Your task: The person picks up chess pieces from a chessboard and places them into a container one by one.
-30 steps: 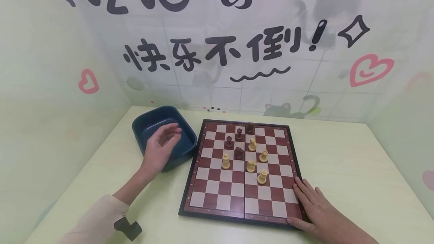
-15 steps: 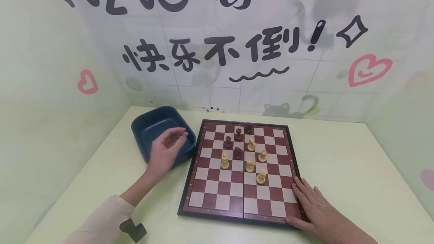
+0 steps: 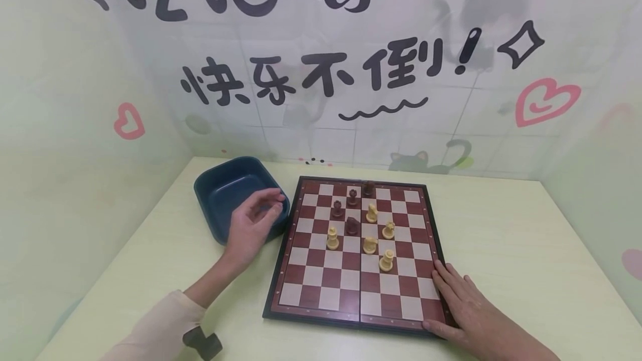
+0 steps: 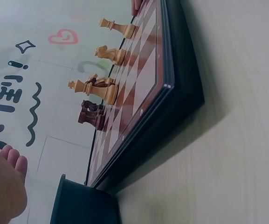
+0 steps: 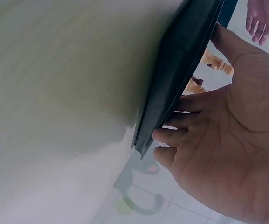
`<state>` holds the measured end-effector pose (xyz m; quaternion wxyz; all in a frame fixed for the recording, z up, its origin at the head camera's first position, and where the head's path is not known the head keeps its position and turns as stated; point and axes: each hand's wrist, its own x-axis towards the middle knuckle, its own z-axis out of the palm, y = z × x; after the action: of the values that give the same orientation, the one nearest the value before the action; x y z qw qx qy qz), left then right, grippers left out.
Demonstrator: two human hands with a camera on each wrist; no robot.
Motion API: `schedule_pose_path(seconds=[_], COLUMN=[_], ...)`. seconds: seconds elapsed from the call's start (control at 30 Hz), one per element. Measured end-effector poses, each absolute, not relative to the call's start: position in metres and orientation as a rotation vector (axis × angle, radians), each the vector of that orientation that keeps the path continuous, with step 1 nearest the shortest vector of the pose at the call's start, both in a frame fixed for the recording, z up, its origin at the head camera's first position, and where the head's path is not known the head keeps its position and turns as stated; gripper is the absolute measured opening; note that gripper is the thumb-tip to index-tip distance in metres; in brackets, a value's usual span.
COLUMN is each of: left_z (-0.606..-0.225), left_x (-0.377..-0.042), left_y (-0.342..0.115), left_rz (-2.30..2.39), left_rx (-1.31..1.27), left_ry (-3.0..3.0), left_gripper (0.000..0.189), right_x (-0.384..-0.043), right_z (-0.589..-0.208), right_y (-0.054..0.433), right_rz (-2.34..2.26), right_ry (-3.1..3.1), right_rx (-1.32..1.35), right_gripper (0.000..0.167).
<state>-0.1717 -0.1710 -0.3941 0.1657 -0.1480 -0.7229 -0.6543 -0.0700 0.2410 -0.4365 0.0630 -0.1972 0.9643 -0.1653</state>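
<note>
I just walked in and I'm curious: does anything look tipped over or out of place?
Nothing looks spilled or damaged. The pale chess pieces stand upright on the board; only the blue bin beside it sits at an angle, hardly odd.

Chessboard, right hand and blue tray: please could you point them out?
Chessboard (image 3: 351, 261): head view, on a bare dark square.
Right hand (image 3: 468, 305): head view, middle of its back.
Blue tray (image 3: 225, 196): head view, its bare inner floor.

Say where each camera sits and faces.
Head: head-worn, looking forward and down at the chessboard; left hand and right hand show.
Left wrist: worn there, facing the chessboard's edge and pale pieces; part of left hand shows.
Right wrist: worn there, facing the chessboard's side; both hands show.
Head and left wrist share the blue bin.
</note>
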Motion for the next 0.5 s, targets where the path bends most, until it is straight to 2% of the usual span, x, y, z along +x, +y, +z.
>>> schedule_pose_path(seconds=[0.5], left_z=[-0.402], left_x=[-0.170], left_y=[-0.157], left_rz=[-1.918], left_rx=[-0.490], left_ry=[-2.116], left_gripper=[0.032], right_x=[-0.071], right_z=[-0.438], right_y=[0.242], right_rz=[-0.533], right_ry=[2.898], right_rx=[-0.586], right_gripper=[0.100])
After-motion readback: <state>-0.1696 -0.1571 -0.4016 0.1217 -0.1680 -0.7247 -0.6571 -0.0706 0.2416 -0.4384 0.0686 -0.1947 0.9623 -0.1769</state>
